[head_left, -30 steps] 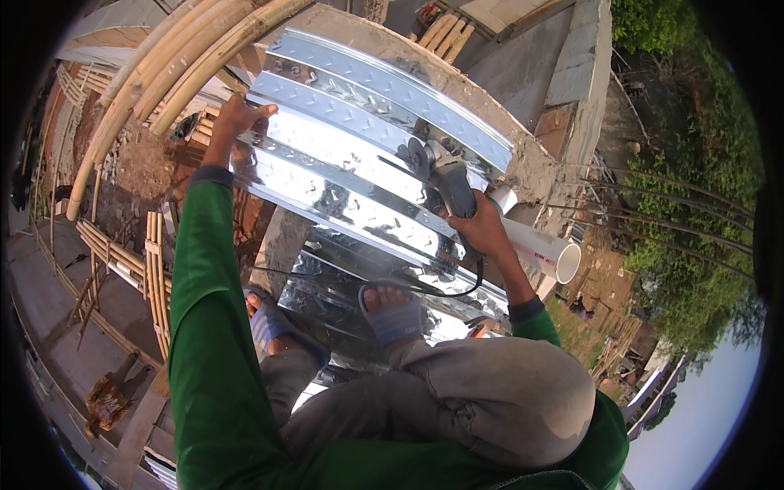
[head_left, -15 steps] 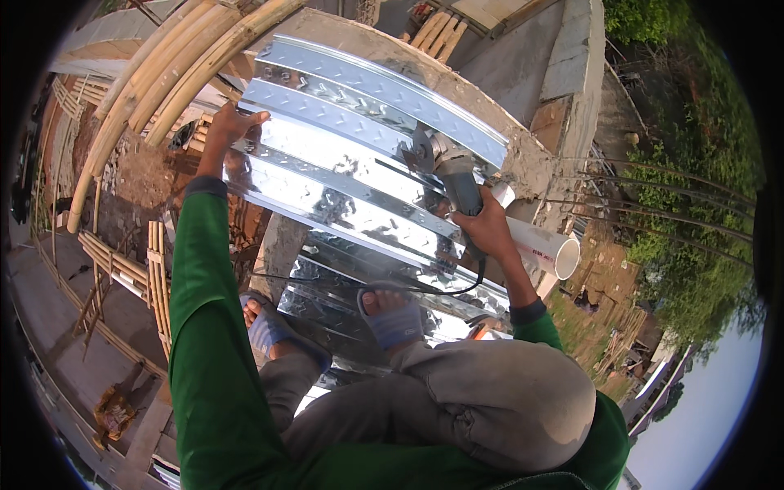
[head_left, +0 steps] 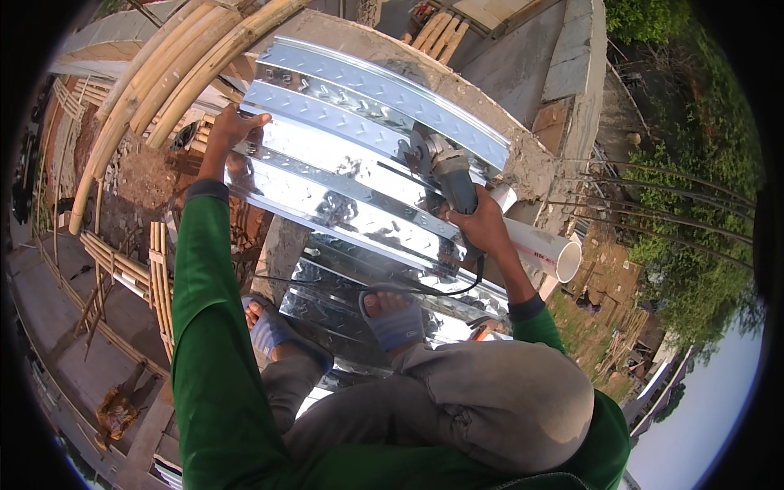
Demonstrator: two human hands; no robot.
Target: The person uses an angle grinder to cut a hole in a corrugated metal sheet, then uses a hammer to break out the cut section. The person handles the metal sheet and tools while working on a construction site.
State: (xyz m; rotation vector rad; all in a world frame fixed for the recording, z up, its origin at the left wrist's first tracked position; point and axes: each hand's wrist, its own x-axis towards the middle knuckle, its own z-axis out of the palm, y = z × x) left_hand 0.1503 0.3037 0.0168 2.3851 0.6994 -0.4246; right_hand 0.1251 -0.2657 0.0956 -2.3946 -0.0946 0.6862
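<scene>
A shiny ribbed metal decking sheet (head_left: 318, 135) lies in front of me, embossed with small raised marks. At its left end my left hand (head_left: 234, 126) grips the edge, thumb on top and the other fingers hidden beneath. My right hand (head_left: 483, 220) is wrapped round the body of an angle grinder (head_left: 457, 184). The grinder's disc (head_left: 420, 149) is at the sheet's upper right part; whether it touches the metal I cannot tell. A black cord (head_left: 441, 290) loops from the tool's back end to the left across the sheets.
My sandalled feet (head_left: 392, 318) rest on and beside more metal sheets (head_left: 327, 302). A white plastic pipe (head_left: 543, 245) lies to the right, near protruding steel bars (head_left: 670, 188). Bamboo poles (head_left: 175, 69) stand at the upper left. Rough concrete beams (head_left: 523, 167) border the sheets; ground shows far below.
The grinder and my right hand have shifted very slightly. My left hand stays at the sheet's left end.
</scene>
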